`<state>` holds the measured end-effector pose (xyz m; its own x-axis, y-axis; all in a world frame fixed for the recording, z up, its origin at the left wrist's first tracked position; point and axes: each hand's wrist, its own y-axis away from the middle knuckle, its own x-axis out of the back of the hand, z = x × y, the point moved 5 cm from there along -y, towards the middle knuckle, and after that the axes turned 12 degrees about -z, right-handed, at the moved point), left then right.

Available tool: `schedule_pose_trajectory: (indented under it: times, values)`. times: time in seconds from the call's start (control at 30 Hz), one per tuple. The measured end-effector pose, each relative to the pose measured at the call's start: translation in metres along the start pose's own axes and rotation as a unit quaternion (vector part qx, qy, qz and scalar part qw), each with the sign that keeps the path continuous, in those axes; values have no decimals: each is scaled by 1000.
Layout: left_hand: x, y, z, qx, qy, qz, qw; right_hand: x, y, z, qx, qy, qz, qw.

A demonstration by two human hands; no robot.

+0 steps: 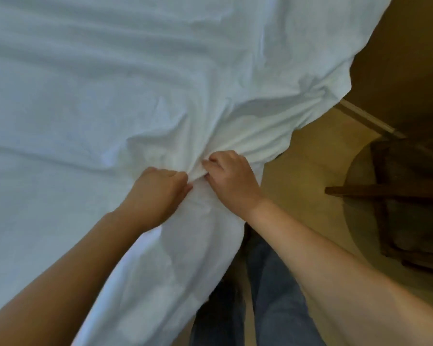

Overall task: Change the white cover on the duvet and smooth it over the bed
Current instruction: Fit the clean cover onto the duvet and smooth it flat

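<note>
The white duvet cover [98, 96] lies spread across the bed and fills most of the head view, with long creases running across it. At the bed's near right edge the cloth is bunched into folds. My left hand [158, 191] grips a gather of that cloth with curled fingers. My right hand [231, 179] pinches the bunched cloth right beside it, fingertips almost touching the left hand. Below both hands the cover hangs over the bed's edge towards my legs.
A tan floor [303, 176] lies to the right of the bed. A round glass-topped table with a dark wooden frame [385, 193] stands at the right. My legs in blue jeans [273, 290] stand close against the bed's edge.
</note>
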<state>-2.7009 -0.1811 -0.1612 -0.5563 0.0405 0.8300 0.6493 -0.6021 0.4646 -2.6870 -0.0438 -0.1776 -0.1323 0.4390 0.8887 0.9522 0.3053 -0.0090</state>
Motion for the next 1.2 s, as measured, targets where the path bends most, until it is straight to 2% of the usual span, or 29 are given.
schedule_pose_trajectory:
  times: [0.07,0.13,0.17,0.23,0.3,0.37,0.47,0.53,0.6,0.67,0.77,0.83,0.93,1.0,1.07,1.2]
  values:
    - [-2,50,-39,55,4,-70,996,-6,13,-36,81,34,-16,996]
    - [-14,89,-71,158,48,-142,976,-17,17,-69,99,3,-81,992]
    - [-21,99,-78,182,50,-140,972,-26,15,-81,90,-23,-135,987]
    - [-32,105,-72,198,48,-98,974,-44,7,-87,21,-49,-244,968]
    - [-38,110,-57,196,77,1,978,-47,5,-78,-37,-34,-268,962]
    - [-47,120,-43,210,107,66,970,-40,16,-72,-64,-50,-226,971]
    - [-80,134,-6,158,84,90,980,-25,51,-63,-91,-60,-103,989]
    - [-106,142,18,110,31,116,987,-23,80,-67,-55,-39,-87,994]
    - [-120,148,23,91,-7,172,981,-32,100,-76,16,-25,-122,992]
    - [-125,152,19,109,-20,213,971,-41,108,-88,85,0,-164,983]
    - [-125,153,13,140,-24,221,965,-55,107,-105,164,33,-197,966]
    - [-129,158,15,146,-27,206,967,-66,96,-111,174,88,-236,952]
    - [-139,176,13,188,-31,148,971,-77,72,-119,141,136,-262,945]
    - [-146,189,10,212,-33,131,968,-85,61,-128,153,152,-326,921]
    - [-150,202,5,236,-38,171,956,-96,61,-129,170,140,-417,882]
    - [-149,223,-9,292,-32,242,925,-86,71,-144,162,33,-488,857]
